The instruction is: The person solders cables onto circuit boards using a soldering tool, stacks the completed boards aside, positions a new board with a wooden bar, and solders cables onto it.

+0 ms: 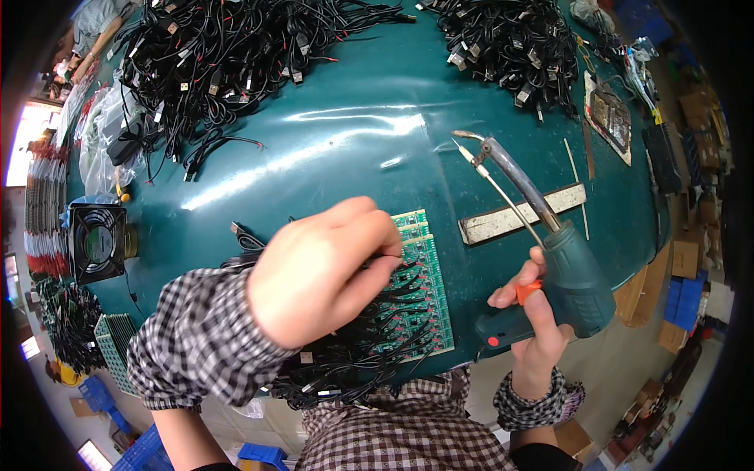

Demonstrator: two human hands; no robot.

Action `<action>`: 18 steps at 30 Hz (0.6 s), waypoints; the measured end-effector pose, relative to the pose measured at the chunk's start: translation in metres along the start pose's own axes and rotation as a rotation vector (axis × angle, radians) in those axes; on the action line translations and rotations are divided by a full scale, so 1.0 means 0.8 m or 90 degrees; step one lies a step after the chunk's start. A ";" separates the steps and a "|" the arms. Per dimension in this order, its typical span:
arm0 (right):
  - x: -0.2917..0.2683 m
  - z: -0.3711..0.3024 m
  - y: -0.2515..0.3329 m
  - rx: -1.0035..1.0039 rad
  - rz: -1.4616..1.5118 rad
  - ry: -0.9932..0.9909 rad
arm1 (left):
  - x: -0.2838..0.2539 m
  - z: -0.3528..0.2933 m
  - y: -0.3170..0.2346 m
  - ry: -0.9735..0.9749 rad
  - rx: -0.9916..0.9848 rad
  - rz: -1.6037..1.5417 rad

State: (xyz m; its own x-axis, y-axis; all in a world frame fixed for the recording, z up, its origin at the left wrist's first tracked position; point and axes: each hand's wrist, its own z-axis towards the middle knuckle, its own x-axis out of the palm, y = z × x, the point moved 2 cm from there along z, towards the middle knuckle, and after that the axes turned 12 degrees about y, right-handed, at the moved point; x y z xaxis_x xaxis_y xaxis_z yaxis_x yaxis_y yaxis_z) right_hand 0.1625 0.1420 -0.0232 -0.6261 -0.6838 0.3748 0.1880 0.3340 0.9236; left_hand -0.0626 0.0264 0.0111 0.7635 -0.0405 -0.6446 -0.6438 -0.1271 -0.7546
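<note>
My right hand (pixel 542 334) grips a dark green soldering gun (pixel 577 271), its thumb and finger around the orange trigger. The gun's metal barrel points up and away to the left, with a thin feed tube alongside; its tip hangs clear of the boards. My left hand (pixel 326 267) is closed in a pinch above a panel of green circuit boards (pixel 436 294). Whatever sits between its fingertips is hidden. Black cables (pixel 338 373) run from the panel's rows and lie bunched along the near table edge, partly under my left wrist.
Heaps of black USB cables cover the far left (pixel 228 71) and far right (pixel 510 51). A black fan (pixel 98 242) stands at left, by stacked boards (pixel 116 349). A whitish bar (pixel 522 213) lies behind the gun; a dirty tray (pixel 609 118) is at far right.
</note>
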 end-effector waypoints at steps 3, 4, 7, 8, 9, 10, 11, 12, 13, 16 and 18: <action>-0.012 -0.008 -0.003 0.010 -0.058 0.019 | 0.020 0.018 0.021 0.065 0.007 -0.042; -0.015 -0.012 -0.003 0.017 -0.050 0.026 | 0.026 0.024 0.028 0.063 0.000 -0.065; -0.029 -0.027 0.000 0.036 -0.036 0.030 | 0.030 0.034 0.034 0.076 -0.030 -0.106; -0.031 -0.031 0.001 0.040 -0.038 0.019 | 0.031 0.036 0.035 0.088 -0.048 -0.096; -0.034 -0.033 0.000 0.043 -0.037 0.010 | 0.032 0.037 0.038 0.099 -0.067 -0.084; -0.036 -0.034 0.001 0.044 -0.036 0.008 | 0.034 0.038 0.039 0.101 -0.068 -0.085; -0.038 -0.035 0.002 0.054 -0.050 0.007 | 0.036 0.037 0.040 0.102 -0.076 -0.069; -0.040 -0.037 0.001 0.064 -0.064 0.006 | 0.038 0.037 0.041 0.103 -0.085 -0.053; -0.042 -0.038 0.000 0.064 -0.062 0.005 | 0.038 0.037 0.042 0.105 -0.086 -0.053; -0.046 -0.044 -0.003 0.071 -0.075 -0.004 | 0.036 0.040 0.044 0.114 -0.099 -0.058; -0.048 -0.049 -0.002 0.094 -0.085 0.009 | 0.036 0.042 0.047 0.133 -0.112 -0.107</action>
State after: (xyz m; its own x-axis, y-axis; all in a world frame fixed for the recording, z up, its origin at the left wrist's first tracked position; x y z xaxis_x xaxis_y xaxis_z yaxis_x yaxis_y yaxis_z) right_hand 0.2155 0.1422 -0.0361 -0.6269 -0.7374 0.2514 -0.0095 0.3299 0.9440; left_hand -0.0667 0.0541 -0.0396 0.8639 -0.2054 -0.4598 -0.5033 -0.3185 -0.8033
